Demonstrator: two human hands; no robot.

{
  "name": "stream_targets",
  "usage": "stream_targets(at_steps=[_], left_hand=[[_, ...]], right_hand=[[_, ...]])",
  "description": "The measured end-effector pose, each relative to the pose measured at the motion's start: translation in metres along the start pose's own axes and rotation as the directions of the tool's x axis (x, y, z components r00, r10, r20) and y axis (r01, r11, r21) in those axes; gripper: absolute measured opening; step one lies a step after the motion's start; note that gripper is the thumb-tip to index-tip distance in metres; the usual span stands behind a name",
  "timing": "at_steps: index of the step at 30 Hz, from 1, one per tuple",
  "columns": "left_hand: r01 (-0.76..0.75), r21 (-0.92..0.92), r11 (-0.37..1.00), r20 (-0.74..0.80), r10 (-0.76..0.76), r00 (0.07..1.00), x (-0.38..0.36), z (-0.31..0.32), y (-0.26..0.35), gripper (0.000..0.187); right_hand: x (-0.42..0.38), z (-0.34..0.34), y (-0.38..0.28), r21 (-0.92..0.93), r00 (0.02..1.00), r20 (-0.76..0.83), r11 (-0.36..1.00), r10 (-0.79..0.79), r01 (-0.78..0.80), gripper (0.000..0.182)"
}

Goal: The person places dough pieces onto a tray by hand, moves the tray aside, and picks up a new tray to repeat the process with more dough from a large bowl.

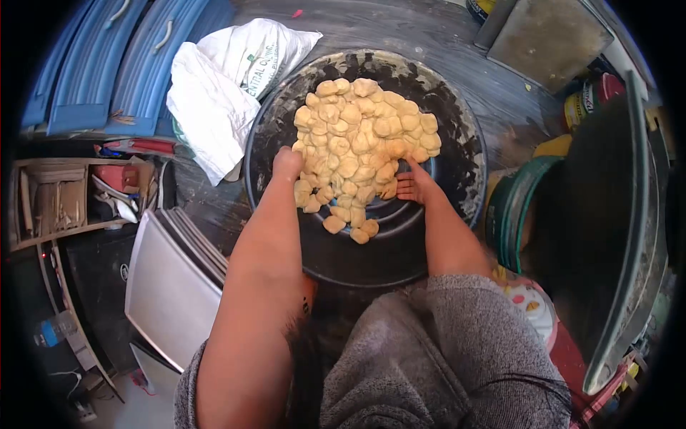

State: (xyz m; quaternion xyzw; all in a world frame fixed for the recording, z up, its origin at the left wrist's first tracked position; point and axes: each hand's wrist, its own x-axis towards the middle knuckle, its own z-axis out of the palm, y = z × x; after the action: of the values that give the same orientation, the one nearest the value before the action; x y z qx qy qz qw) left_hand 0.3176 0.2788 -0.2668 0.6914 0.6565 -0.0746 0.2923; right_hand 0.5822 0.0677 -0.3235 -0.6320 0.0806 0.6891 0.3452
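A large heap of yellowish dough balls (350,136) lies in a wide, round black basin (386,268). The balls press together into one lumpy mass, with a few at the near end sitting looser. My left hand (288,163) is against the heap's left edge; its fingers are turned away or tucked behind the dough, so their shape is hidden. On the opposite side, my right hand (416,183) touches the lower right edge, fingers stretched out and thumb raised apart from them. Pale dried smears coat the basin's far inner wall.
Beyond the basin's left rim lies a crumpled white sack (221,86), near stacked blue plastic pieces (143,64). Metal trays (175,279) lean at the left, beside a wooden shelf (50,239). Close on the right stand a green tub (525,207) and a large dark panel (593,207).
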Motion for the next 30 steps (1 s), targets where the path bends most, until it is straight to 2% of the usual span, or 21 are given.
stream_targets(at_steps=[3, 6, 7, 8, 10, 12, 14, 15, 16, 18, 19, 20, 21, 22, 23, 24, 25, 26, 28, 29, 30], left_hand=[[-0.03, 0.008, 1.0, -0.018, 0.03, 0.999, 0.016, 0.02, -0.024, 0.042], [0.35, -0.344, 0.871, 0.142, -0.32, 0.937, 0.022, 0.04, -0.009, 0.08], [0.388, -0.272, 0.881, 0.109, -0.372, 0.922, 0.002, 0.036, 0.01, 0.091], [0.388, -0.273, 0.88, 0.109, -0.372, 0.922, -0.005, 0.039, 0.011, 0.091], [0.384, -0.202, 0.901, 0.166, -0.355, 0.92, -0.016, 0.042, 0.015, 0.095], [0.321, -0.169, 0.932, 0.255, -0.273, 0.928, -0.024, 0.034, 0.011, 0.094], [0.188, -0.115, 0.976, 0.432, -0.121, 0.894, -0.028, 0.022, 0.004, 0.096], [0.247, 0.063, 0.967, 0.524, -0.243, 0.816, -0.031, 0.004, 0.017, 0.093], [0.168, -0.007, 0.986, 0.504, -0.141, 0.852, -0.027, 0.006, 0.008, 0.093], [0.204, -0.03, 0.979, 0.207, -0.193, 0.959, -0.002, 0.018, -0.011, 0.088], [0.064, -0.054, 0.996, 0.143, -0.056, 0.988, 0.004, 0.012, -0.013, 0.083], [0.052, -0.247, 0.968, 0.022, -0.048, 0.999, 0.004, 0.02, -0.011, 0.08], [0.148, -0.479, 0.865, 0.178, -0.07, 0.982, -0.004, 0.025, -0.004, 0.085], [0.266, -0.658, 0.705, 0.329, -0.049, 0.943, -0.017, 0.028, 0.008, 0.092], [0.246, -0.553, 0.796, 0.331, -0.061, 0.942, -0.027, 0.033, 0.018, 0.093], [0.225, -0.437, 0.871, 0.328, -0.079, 0.941, -0.037, 0.037, 0.023, 0.094], [0.312, -0.419, 0.853, 0.38, -0.147, 0.913, -0.046, 0.039, 0.024, 0.099], [0.318, -0.42, 0.85, 0.377, -0.155, 0.913, -0.045, 0.043, 0.013, 0.099], [0.33, -0.363, 0.871, 0.7, 0.021, 0.713, -0.045, 0.045, -0.002, 0.101], [0.328, -0.363, 0.872, 0.698, 0.021, 0.716, -0.049, 0.038, 0.003, 0.101], [0.262, -0.216, 0.941, 0.81, 0.023, 0.586, -0.07, 0.01, 0.03, 0.101]], right_hand=[[0.001, 0.026, -0.024, -0.111, 0.995, 0.096, 0.994, 0.013, -0.002, 0.107], [0.008, 0.065, -0.027, -0.213, 0.994, 0.074, 0.973, -0.078, 0.092, 0.103], [0.019, 0.077, -0.019, -0.345, 0.989, 0.032, 0.927, -0.145, 0.147, 0.098], [0.028, 0.088, -0.014, -0.474, 0.975, 0.0, 0.858, -0.224, 0.197, 0.094], [0.029, 0.11, 0.01, -0.419, 0.817, 0.155, 0.712, -0.556, 0.564, 0.086], [0.009, 0.112, 0.012, -0.487, 0.866, 0.177, 0.723, -0.469, 0.491, 0.087], [-0.044, 0.104, -0.005, -0.6, 0.877, 0.454, 0.672, -0.161, 0.434, 0.091], [-0.038, 0.096, -0.013, -0.743, 0.935, 0.347, 0.586, -0.075, 0.323, 0.096], [-0.043, 0.085, -0.031, -0.775, 0.932, 0.362, 0.561, 0.016, 0.291, 0.099], [-0.028, 0.071, -0.049, -0.727, 0.986, 0.157, 0.669, -0.058, 0.155, 0.099], [-0.021, 0.071, -0.048, -0.73, 0.987, 0.149, 0.668, -0.053, 0.146, 0.099], [-0.013, 0.076, -0.047, -0.701, 0.987, 0.054, 0.698, -0.154, 0.147, 0.099], [-0.005, 0.083, -0.042, -0.667, 0.968, -0.047, 0.73, -0.245, 0.152, 0.098], [0.001, 0.094, -0.037, -0.765, 0.973, 0.084, 0.612, -0.215, 0.201, 0.098], [0.03, 0.113, -0.01, -0.916, 0.899, 0.059, 0.333, -0.435, 0.221, 0.101], [-0.003, 0.131, -0.014, -0.934, 0.908, 0.216, 0.195, -0.36, 0.3, 0.105], [-0.002, 0.141, -0.006, -0.936, 0.908, 0.296, 0.1, -0.295, 0.338, 0.108], [-0.002, 0.142, 0.001, -0.934, 0.908, 0.304, 0.096, -0.289, 0.343, 0.108], [-0.017, 0.137, 0.002, -0.837, 0.835, 0.546, 0.005, -0.064, 0.547, 0.098], [-0.03, 0.125, -0.011, -0.828, 0.821, 0.555, 0.179, 0.133, 0.531, 0.095], [-0.053, 0.109, -0.033, -0.814, 0.757, 0.571, 0.34, 0.318, 0.471, 0.092]])
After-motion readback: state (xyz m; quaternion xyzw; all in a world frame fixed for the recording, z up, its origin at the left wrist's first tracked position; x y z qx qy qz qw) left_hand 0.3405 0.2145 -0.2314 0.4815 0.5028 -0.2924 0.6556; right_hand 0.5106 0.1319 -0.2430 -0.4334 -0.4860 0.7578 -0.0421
